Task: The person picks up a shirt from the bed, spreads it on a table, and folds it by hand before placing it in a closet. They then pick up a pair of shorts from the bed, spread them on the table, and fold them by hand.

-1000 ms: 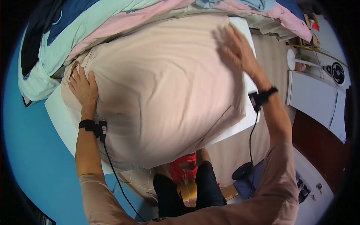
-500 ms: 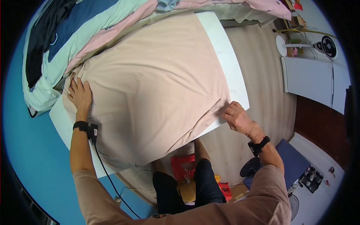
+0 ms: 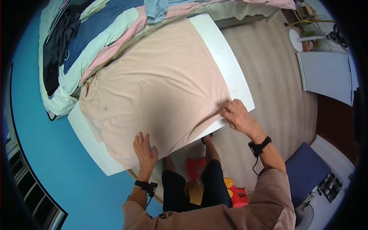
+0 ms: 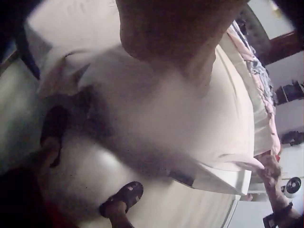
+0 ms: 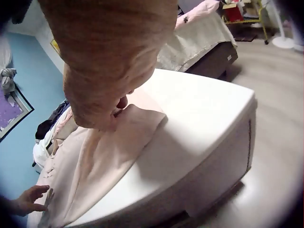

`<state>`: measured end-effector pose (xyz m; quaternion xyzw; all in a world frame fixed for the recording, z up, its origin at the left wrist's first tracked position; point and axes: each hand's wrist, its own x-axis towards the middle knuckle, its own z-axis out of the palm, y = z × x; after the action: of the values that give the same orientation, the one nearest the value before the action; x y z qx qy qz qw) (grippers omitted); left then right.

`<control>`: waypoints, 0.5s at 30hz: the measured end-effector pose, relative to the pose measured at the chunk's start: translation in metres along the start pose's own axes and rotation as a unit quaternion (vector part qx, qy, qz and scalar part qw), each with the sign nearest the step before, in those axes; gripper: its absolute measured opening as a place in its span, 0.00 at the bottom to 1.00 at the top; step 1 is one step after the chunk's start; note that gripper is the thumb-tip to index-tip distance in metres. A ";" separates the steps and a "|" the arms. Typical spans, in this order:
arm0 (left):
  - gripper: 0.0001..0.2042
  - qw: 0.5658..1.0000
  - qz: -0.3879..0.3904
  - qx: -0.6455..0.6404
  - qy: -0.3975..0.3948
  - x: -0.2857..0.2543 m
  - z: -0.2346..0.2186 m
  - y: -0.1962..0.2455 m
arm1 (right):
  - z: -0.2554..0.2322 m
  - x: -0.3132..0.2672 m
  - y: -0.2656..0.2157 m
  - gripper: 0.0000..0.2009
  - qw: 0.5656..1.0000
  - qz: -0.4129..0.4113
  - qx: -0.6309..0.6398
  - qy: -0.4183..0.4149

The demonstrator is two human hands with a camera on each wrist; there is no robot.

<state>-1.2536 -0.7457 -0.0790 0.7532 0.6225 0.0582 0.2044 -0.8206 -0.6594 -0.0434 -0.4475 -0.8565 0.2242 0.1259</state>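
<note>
A light pink-beige garment (image 3: 153, 76) with a small dark mark lies spread over a white table (image 3: 230, 73). At its right corner near the table edge, my right hand (image 3: 239, 117) pinches the fabric; in the right wrist view the fingers of that hand (image 5: 111, 95) curl round a lifted fold of cloth (image 5: 121, 137). The left hand (image 3: 145, 153) is at the near edge of the garment, fingers straight and spread over the cloth. In the left wrist view, a blurred part of that hand (image 4: 175, 42) covers the upper middle.
Behind the table, a bed holds piled clothes and bedding (image 3: 115, 30). A blue wall (image 3: 42, 126) runs along the left. To the right stand a white cabinet (image 3: 326, 74) and a fan. Red (image 3: 239, 196) and yellow objects are on the floor by the person's legs.
The left hand has moved from the garment's far left side to its near edge. The right hand has come from the far right edge down to the near right corner and taken hold of cloth.
</note>
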 end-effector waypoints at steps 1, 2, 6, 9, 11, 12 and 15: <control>0.34 1.000 -0.017 -0.022 -0.005 -0.013 0.007 0.006 | -0.003 -0.013 -0.003 0.12 1.000 -0.003 0.001 -0.005; 0.34 0.999 -0.023 -0.024 -0.003 -0.023 0.013 0.009 | -0.002 -0.029 -0.005 0.12 1.000 -0.003 -0.007 -0.006; 0.34 0.991 -0.135 -0.009 0.014 -0.053 0.025 0.009 | 0.016 -0.086 -0.004 0.13 0.992 0.026 -0.066 -0.103; 0.34 0.984 -0.172 0.001 0.038 -0.059 0.028 0.007 | 0.011 -0.089 -0.011 0.14 0.955 0.181 0.042 -0.232; 0.34 0.978 -0.201 0.007 0.063 -0.061 0.023 0.005 | 0.013 -0.079 -0.014 0.15 0.976 0.162 0.045 -0.140; 0.34 0.976 -0.203 0.002 0.077 -0.056 0.020 0.003 | 0.015 -0.069 -0.015 0.15 0.984 0.164 0.050 -0.040; 0.33 0.969 -0.213 0.021 0.121 -0.036 0.013 -0.018 | 0.008 -0.009 -0.031 0.22 0.991 0.125 0.039 -0.015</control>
<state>-1.2735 -0.7809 -0.0912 0.5947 0.7899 0.0909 0.1190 -0.8407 -0.6847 -0.0350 -0.5420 -0.7864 0.2783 0.1013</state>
